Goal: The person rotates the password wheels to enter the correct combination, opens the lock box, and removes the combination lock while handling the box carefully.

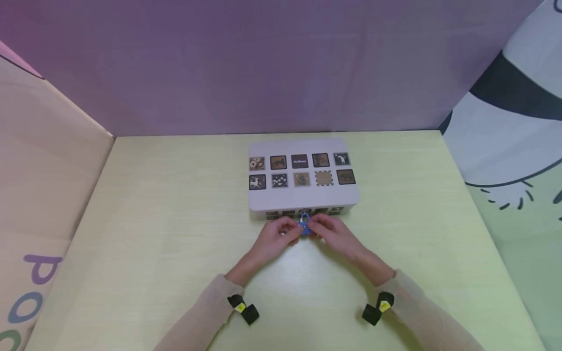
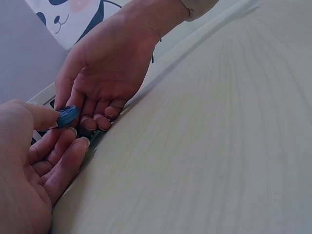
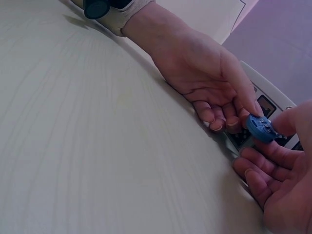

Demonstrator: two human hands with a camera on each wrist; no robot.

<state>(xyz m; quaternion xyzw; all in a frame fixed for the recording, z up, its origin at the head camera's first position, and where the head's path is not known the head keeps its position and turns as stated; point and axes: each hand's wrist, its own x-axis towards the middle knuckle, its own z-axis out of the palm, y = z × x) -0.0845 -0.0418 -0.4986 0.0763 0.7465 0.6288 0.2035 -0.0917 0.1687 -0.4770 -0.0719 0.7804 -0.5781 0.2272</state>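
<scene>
A small blue padlock (image 1: 305,227) with its shackle pointing toward the box is between both hands, just in front of a white box (image 1: 303,196) with picture squares on its lid and front. My left hand (image 1: 275,237) pinches the padlock's left side between thumb and fingers. From the other side, my right hand (image 1: 337,237) pinches it too. Dark markings show on the face of the padlock (image 3: 261,127) in the right wrist view. Whether the shackle passes through the box's front clasp is hard to tell.
The pale wood-grain table (image 1: 175,204) spreads around the box. A purple wall panel (image 1: 281,68) rises behind it, with printed panels on the left and right. Both sleeved wrists carry small black devices (image 1: 244,309).
</scene>
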